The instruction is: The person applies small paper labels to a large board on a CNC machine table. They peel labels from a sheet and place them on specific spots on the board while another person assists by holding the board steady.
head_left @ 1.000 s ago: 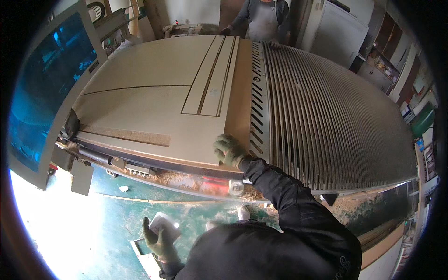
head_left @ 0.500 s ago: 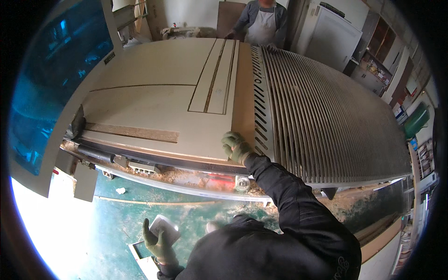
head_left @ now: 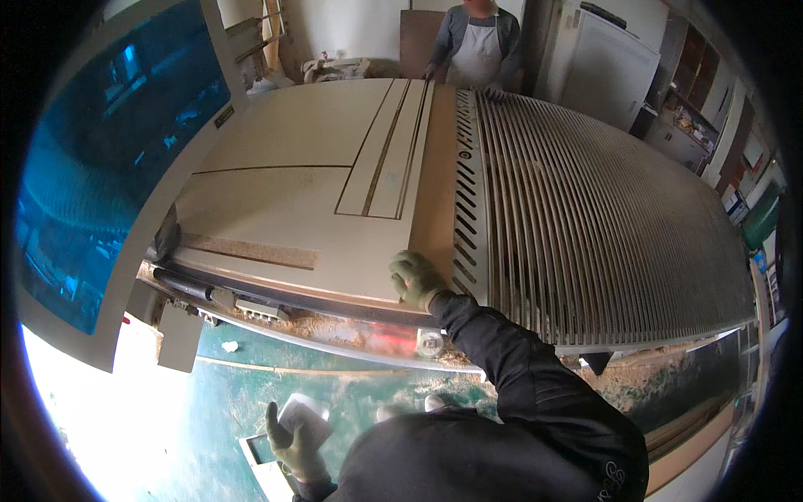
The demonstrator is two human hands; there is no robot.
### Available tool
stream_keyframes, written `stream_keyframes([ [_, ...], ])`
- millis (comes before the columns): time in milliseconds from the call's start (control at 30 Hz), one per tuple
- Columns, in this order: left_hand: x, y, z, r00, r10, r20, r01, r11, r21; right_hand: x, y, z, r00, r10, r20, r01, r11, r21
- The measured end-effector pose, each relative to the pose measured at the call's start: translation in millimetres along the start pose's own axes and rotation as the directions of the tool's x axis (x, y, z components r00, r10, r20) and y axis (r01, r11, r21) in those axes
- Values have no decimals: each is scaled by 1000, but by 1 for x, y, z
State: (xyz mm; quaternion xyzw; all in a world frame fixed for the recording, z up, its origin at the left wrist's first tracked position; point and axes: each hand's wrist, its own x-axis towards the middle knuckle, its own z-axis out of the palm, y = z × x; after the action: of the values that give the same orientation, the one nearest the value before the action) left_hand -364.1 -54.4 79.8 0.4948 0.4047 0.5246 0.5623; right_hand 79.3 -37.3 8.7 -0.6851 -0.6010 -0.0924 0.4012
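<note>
A large cream-white panel [head_left: 259,197] with cut grooves lies across the machine bed. My right hand [head_left: 416,279], in a green work glove, is at the panel's near right corner, its fingers curled over the edge. Beside that edge runs a bare brown strip of board [head_left: 432,201]. Low on the left, over the floor, my gloved left hand [head_left: 297,448] holds a flat, pale grey-white piece [head_left: 305,416], with the thumb standing apart. The exact kind of that piece does not show clearly.
A slatted metal bed [head_left: 602,243] fills the right side beyond a slotted strip [head_left: 466,201]. A blue-windowed door panel [head_left: 117,167] stands at the left. Another person [head_left: 477,46] in an apron is at the far edge. Sawdust [head_left: 326,330] covers the near ledge.
The whole view has shifted slightly down and right. My right hand stays at the panel's near corner, and the left still holds the pale piece.
</note>
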Motion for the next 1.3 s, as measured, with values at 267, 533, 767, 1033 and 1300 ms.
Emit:
stream_keyframes([
  [267, -28, 24, 22, 999, -52, -12, 52, 998, 28, 2, 3, 2, 1000, 3, 13, -3, 1000, 14],
  [533, -42, 30, 23, 997, -41, -60, 42, 999, 11, 3, 5, 5, 996, -60, -64, 61, 998, 17],
  [767, -50, 27, 11, 996, 18, -82, -9, 993, 115, 1, 7, 9, 998, -28, -51, 30, 998, 51],
  [1033, -63, 22, -11, 994, 25, -103, -14, 994, 110, 0, -2, 5, 993, -9, -120, 0, 997, -75],
  [1300, -85, 29, -15, 983, 35, -183, -26, 999, 48, -3, 3, 8, 996, -12, -94, 4, 997, -79],
])
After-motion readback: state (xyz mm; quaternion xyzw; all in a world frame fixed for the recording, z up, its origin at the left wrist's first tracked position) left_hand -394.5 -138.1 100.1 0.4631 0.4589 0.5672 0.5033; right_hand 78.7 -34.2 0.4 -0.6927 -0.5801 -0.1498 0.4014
